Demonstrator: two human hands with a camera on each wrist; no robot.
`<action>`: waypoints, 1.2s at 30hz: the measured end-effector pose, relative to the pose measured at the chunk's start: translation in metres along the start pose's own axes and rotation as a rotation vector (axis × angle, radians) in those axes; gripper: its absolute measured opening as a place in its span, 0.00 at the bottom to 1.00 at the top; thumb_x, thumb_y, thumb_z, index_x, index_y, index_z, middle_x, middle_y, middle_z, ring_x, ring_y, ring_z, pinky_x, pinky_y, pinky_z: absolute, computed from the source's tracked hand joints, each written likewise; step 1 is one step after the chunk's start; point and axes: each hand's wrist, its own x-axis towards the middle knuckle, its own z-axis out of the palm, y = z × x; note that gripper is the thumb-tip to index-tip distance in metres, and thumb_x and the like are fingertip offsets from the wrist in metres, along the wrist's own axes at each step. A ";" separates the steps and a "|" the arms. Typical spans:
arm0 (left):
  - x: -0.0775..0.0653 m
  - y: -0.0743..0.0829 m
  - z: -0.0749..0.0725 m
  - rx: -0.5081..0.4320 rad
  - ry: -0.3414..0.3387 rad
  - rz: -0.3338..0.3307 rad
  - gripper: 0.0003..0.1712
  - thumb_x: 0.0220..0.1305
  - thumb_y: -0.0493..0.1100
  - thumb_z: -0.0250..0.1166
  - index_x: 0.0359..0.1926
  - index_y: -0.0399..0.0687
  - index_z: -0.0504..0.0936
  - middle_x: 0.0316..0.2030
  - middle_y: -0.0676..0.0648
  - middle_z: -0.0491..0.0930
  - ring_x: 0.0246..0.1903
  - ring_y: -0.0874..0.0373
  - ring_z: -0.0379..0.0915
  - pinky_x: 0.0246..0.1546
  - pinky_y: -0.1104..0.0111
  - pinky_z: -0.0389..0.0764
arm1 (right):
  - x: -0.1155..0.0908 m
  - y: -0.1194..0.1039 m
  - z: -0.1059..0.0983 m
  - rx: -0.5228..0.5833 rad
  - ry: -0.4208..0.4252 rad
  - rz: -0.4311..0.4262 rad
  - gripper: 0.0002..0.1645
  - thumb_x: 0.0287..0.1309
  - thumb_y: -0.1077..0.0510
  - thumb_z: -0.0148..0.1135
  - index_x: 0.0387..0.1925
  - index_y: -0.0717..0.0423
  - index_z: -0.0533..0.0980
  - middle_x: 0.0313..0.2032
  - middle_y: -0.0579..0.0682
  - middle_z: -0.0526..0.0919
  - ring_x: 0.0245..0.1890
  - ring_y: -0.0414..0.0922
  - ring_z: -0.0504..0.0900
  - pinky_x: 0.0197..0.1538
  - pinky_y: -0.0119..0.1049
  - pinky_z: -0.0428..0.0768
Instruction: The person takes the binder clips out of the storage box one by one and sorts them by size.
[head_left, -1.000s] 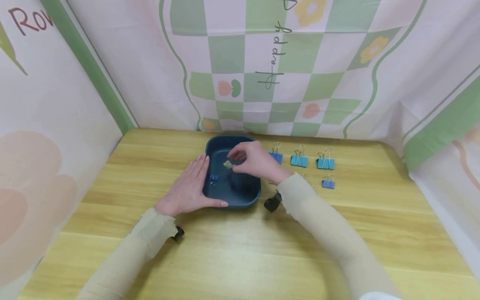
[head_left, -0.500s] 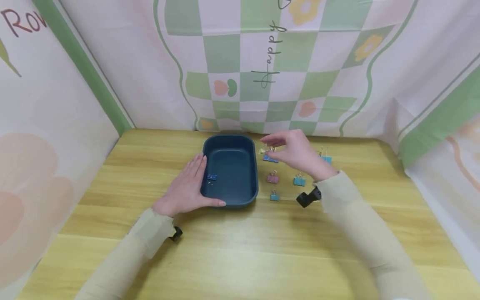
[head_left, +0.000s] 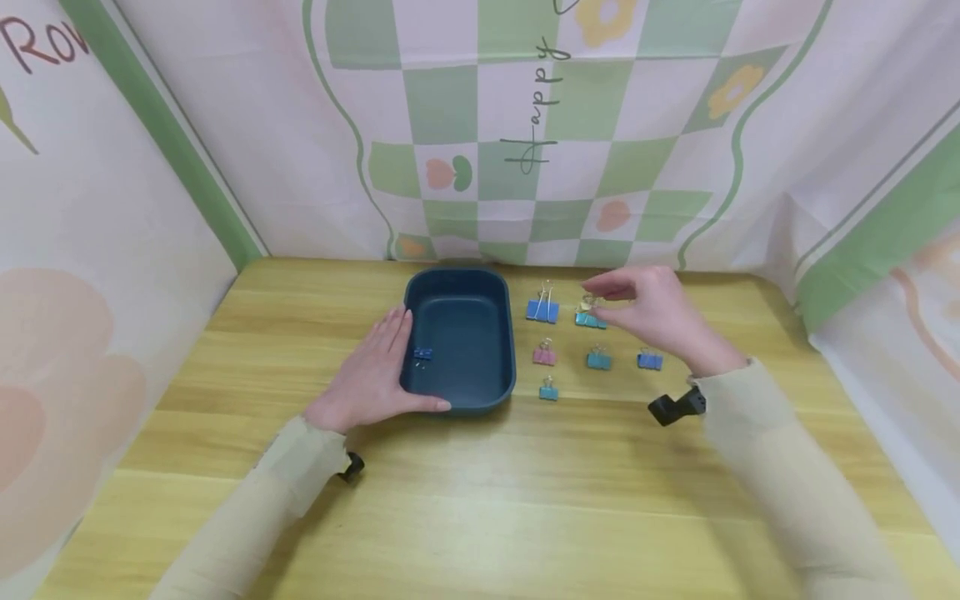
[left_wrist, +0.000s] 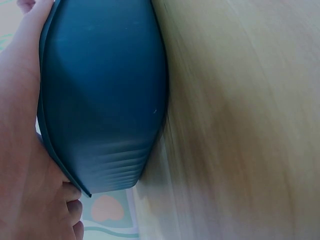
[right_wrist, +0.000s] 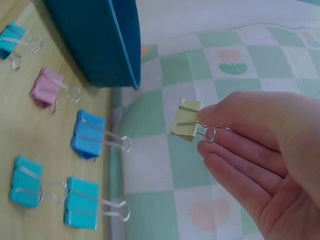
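Note:
My right hand [head_left: 656, 312] pinches a small pale yellow binder clip [right_wrist: 186, 120] by its wire handle between thumb and fingertips. In the head view this clip overlaps a large teal binder clip [head_left: 592, 320] at the back of the table. My left hand [head_left: 365, 371] rests against a dark blue bin [head_left: 512, 358], its straight fingers along the left rim and its thumb over the front rim. Inside the bin, near that left wall, lies a small blue thing like a clip [head_left: 423, 354]. The left wrist view shows the bin's outer wall [left_wrist: 105, 90] beside the hand.
Right of the bin, a large blue binder clip [head_left: 542, 312] stands in the back row. Nearer are a pink clip [head_left: 544, 357], a teal clip [head_left: 598, 361], a blue clip [head_left: 649, 361] and a small teal clip [head_left: 548, 392]. A patterned curtain [head_left: 517, 125] hangs behind the table.
My right hand has lifted the yellow binder clip out of the bin and carried it right, past the large blue clip to the large teal one. The left hand stays on the bin.

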 end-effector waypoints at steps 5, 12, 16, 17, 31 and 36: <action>0.000 0.000 0.000 0.000 0.002 0.002 0.85 0.41 0.93 0.52 0.80 0.34 0.38 0.80 0.37 0.36 0.78 0.50 0.28 0.76 0.58 0.39 | -0.012 0.008 -0.004 -0.020 -0.092 0.036 0.20 0.57 0.63 0.74 0.53 0.58 0.85 0.49 0.54 0.87 0.48 0.55 0.86 0.52 0.54 0.83; 0.001 -0.001 0.000 0.014 0.007 0.006 0.85 0.41 0.93 0.52 0.80 0.35 0.37 0.80 0.38 0.35 0.78 0.51 0.27 0.76 0.60 0.38 | -0.024 0.024 0.006 0.001 -0.229 0.049 0.20 0.56 0.64 0.74 0.52 0.61 0.84 0.47 0.56 0.88 0.46 0.53 0.87 0.48 0.49 0.85; 0.000 0.000 -0.001 0.004 -0.004 0.004 0.85 0.42 0.93 0.52 0.80 0.36 0.36 0.80 0.38 0.33 0.78 0.51 0.26 0.76 0.60 0.38 | -0.031 0.035 0.017 0.052 -0.296 0.065 0.20 0.56 0.66 0.73 0.51 0.63 0.84 0.47 0.57 0.87 0.45 0.52 0.87 0.48 0.47 0.85; 0.000 0.000 -0.002 0.001 -0.008 0.003 0.85 0.42 0.93 0.52 0.80 0.36 0.35 0.80 0.38 0.33 0.78 0.52 0.26 0.76 0.59 0.38 | -0.032 0.037 0.020 0.058 -0.311 0.072 0.20 0.55 0.66 0.73 0.51 0.63 0.84 0.47 0.57 0.87 0.45 0.52 0.86 0.49 0.47 0.85; 0.000 0.000 0.000 -0.001 -0.011 -0.010 0.85 0.41 0.93 0.52 0.80 0.37 0.35 0.80 0.39 0.33 0.78 0.53 0.25 0.76 0.60 0.38 | -0.052 0.057 0.044 0.111 -0.369 0.053 0.18 0.51 0.67 0.75 0.46 0.64 0.85 0.42 0.54 0.88 0.39 0.46 0.86 0.43 0.34 0.86; 0.000 -0.001 0.000 -0.001 -0.009 -0.008 0.85 0.41 0.93 0.53 0.80 0.37 0.35 0.80 0.39 0.33 0.78 0.52 0.26 0.76 0.60 0.38 | -0.054 0.057 0.045 0.125 -0.359 0.067 0.19 0.51 0.66 0.75 0.47 0.65 0.84 0.43 0.55 0.88 0.40 0.47 0.87 0.43 0.34 0.86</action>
